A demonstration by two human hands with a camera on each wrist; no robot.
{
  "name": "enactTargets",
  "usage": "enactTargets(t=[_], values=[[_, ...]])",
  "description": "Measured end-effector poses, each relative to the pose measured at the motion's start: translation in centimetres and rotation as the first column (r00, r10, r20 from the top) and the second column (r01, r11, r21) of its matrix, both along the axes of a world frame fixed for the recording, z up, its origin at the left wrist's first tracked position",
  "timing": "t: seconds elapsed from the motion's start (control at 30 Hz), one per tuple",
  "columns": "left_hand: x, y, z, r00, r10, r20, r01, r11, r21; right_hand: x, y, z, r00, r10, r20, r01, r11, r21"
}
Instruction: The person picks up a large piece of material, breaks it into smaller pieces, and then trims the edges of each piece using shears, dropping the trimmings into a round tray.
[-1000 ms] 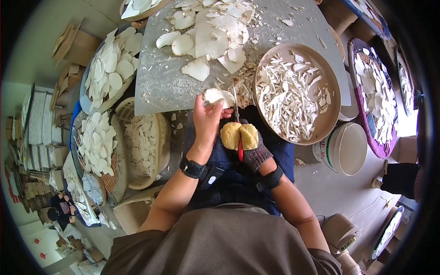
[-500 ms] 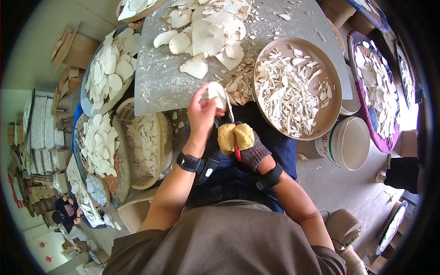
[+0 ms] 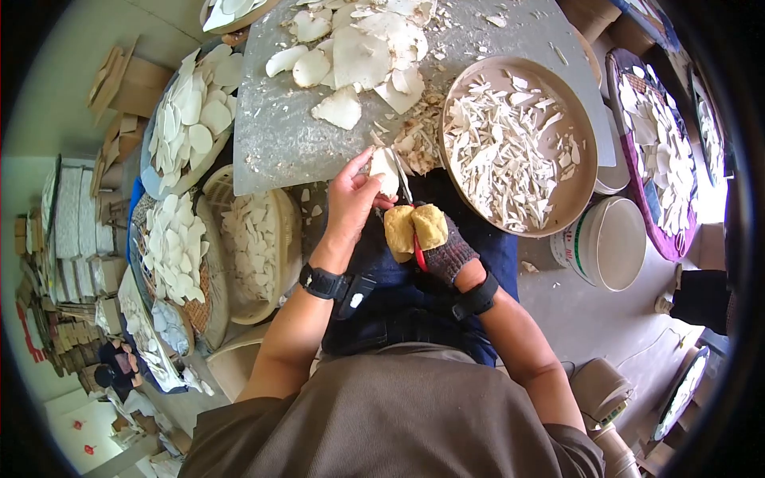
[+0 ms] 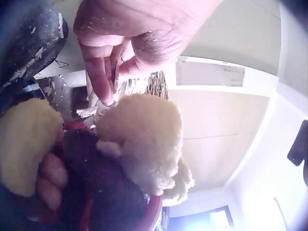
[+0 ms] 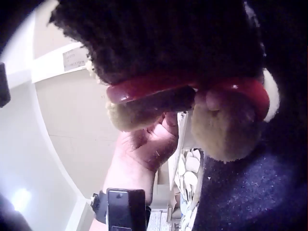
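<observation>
In the head view my bare left hand [image 3: 349, 205] pinches a thin white slice [image 3: 384, 170] between thumb and fingers, just past the table's near edge. My right hand, in a dark knitted glove [image 3: 448, 253], grips scissors [image 3: 418, 251] with red handles. Thick yellow foam [image 3: 430, 225] is wrapped round both handles. The blades point away from me, right along the slice's right edge. From the left wrist, the foam [image 4: 144, 134] covers much of the blades. In the right wrist view the red handle [image 5: 144, 86] lies under the glove, with the left hand [image 5: 149, 147] beyond.
A round tray [image 3: 591, 171] of white slivers overhangs the table's [image 3: 275, 159] near right edge. Larger white slices [image 3: 362, 56] lie piled at the back, brown trimmings [image 3: 420, 143] nearer. Left stands an oval basket [image 3: 291, 239] of pieces; right, a white bucket [image 3: 620, 247].
The slice has turned from lying crosswise to standing lengthwise in my left hand. The scissors have moved with it and now lie along its right edge. My view has shifted slightly.
</observation>
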State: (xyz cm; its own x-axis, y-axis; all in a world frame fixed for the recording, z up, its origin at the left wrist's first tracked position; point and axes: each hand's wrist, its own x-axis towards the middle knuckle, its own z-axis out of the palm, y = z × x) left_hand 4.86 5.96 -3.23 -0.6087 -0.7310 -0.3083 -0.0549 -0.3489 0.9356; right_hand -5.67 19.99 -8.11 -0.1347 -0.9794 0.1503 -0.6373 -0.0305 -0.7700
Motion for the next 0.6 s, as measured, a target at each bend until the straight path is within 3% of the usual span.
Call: enactTargets(t=[0.07, 0.17, 0.27, 0.33, 0.47, 0.5, 0.53, 0.6], values=[[0.2, -0.6, 0.2, 0.998, -0.048, 0.035, 0.046, 0.998, 0.033, -0.3, 0.2, 0.2, 0.997, 0.004, -0.073, -0.007, 0.999, -0.041], [0.5, -1.4, 0.2, 0.993, -0.102, 0.053, 0.097, 0.991, 0.096, 0.3, 0.0, -0.8, 0.989, -0.084, 0.125, 0.099, 0.988, -0.117], [0.6, -1.7, 0.0, 0.993, -0.112, 0.03, 0.11, 0.99, 0.087, 0.3, 0.1, -1.4, 0.972, -0.081, 0.221, 0.106, 0.989, -0.103], [0.6, -1.7, 0.2, 0.991, -0.123, 0.042, 0.122, 0.992, 0.045, 0.9, -0.1, -2.4, 0.824, -0.119, 0.553, 0.166, 0.986, -0.035], [0.5, -2.0, 1.6, 0.973, -0.22, 0.075, 0.22, 0.976, 0.012, 1.5, -0.4, -4.8, 0.719, -0.131, 0.682, 0.213, 0.976, -0.037], [0.4, -2.0, 1.9, 0.977, -0.201, 0.073, 0.202, 0.979, -0.008, 1.6, -0.5, -4.7, 0.656, -0.135, 0.742, 0.228, 0.973, -0.024], [0.3, -2.0, 2.1, 0.981, -0.18, 0.071, 0.183, 0.983, -0.029, 1.8, -0.4, -4.4, 0.472, -0.144, 0.87, 0.236, 0.971, 0.033], [0.4, -2.0, 2.1, 0.985, -0.15, 0.083, 0.155, 0.987, -0.05, 1.8, -0.4, -4.1, 0.48, -0.133, 0.867, 0.213, 0.977, 0.032]])
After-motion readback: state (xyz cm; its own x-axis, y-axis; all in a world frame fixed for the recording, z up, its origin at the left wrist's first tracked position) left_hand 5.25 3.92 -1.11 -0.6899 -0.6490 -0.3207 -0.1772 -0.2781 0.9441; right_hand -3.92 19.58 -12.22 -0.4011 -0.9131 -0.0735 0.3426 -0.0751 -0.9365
